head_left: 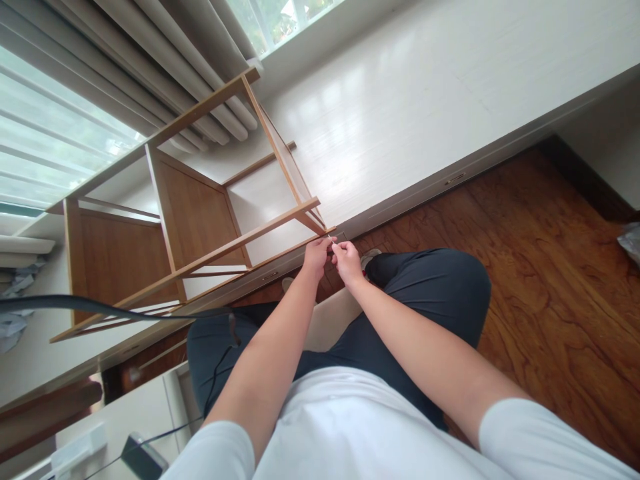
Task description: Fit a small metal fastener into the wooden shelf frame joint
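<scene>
Both hands meet close together in front of me, just below the near right corner of a wooden shelf frame (240, 235). My left hand (318, 256) has its fingers curled, with the fingertips at a small thin whitish piece (331, 238). My right hand (347, 260) pinches at the same spot, thumb and finger pressed together. The piece is too small to name, and I cannot tell which hand bears it. The shelf frame lies on its side on a white ledge, its brown panels (193, 200) standing between the rails.
The white ledge (425, 100) runs along the window, with a small handle (455, 179) on its front. Grey curtains (165, 60) hang behind the frame. Wooden floor (540, 267) lies to the right. A black cable (100, 305) crosses at left, above a dark box (144, 457).
</scene>
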Available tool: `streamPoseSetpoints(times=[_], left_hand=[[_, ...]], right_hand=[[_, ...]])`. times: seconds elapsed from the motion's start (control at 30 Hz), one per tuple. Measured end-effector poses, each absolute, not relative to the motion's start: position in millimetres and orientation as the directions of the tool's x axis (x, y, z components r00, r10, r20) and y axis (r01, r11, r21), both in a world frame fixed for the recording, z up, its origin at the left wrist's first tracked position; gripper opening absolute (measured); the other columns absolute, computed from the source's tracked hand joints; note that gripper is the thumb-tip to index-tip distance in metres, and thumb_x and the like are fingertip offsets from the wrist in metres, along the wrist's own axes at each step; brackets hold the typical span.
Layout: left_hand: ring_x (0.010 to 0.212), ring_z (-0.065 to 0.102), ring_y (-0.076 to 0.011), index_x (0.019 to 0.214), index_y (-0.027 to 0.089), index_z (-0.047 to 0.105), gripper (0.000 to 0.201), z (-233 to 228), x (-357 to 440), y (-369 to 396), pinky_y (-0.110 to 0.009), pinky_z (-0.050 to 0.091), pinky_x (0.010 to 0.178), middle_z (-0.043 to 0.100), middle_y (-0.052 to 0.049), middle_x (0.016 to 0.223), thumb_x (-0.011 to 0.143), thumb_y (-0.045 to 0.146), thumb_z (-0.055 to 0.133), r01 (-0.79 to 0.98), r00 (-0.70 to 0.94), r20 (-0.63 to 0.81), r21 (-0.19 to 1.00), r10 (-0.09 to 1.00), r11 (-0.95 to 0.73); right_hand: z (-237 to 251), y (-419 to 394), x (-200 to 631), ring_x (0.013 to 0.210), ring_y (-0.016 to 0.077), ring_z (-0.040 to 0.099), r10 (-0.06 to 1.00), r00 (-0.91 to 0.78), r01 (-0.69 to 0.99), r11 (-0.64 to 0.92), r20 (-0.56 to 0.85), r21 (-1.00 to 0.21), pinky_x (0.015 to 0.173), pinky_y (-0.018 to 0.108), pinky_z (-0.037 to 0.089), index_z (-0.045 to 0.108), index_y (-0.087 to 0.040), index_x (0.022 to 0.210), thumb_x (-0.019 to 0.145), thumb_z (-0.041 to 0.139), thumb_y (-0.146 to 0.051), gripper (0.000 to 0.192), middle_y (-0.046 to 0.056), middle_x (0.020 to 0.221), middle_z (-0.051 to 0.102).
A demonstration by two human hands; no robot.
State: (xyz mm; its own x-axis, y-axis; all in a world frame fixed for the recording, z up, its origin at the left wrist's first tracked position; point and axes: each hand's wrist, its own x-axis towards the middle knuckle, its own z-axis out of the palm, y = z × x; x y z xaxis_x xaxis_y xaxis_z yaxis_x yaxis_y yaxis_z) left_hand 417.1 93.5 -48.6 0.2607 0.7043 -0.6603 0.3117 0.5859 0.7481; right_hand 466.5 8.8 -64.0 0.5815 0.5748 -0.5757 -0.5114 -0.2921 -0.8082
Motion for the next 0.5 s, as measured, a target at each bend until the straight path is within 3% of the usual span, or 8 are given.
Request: streamPoseSetpoints(times=[0.5], left_hand=[[0.067, 0.061, -0.0145, 0.085, 0.015, 0.078, 0.025, -54.9, 414.2, 95.2, -0.023, 0.040, 0.053, 0.072, -0.007, 0.080, 0.072, 0.037, 0.081, 0.272, 0.303, -0.670, 0.743, 0.678, 0.612]], right_hand=[[-65.7, 7.4, 464.5, 0.054, 0.0150, 0.053, 0.573, 0.616, -0.489, -0.259, -0.540, -0.833, 0.051, 0.025, 0.039, 0.053, -0.024, 0.090, 0.084, 0.067, -0.057, 0.036, -0.006, 0.060, 0.058]])
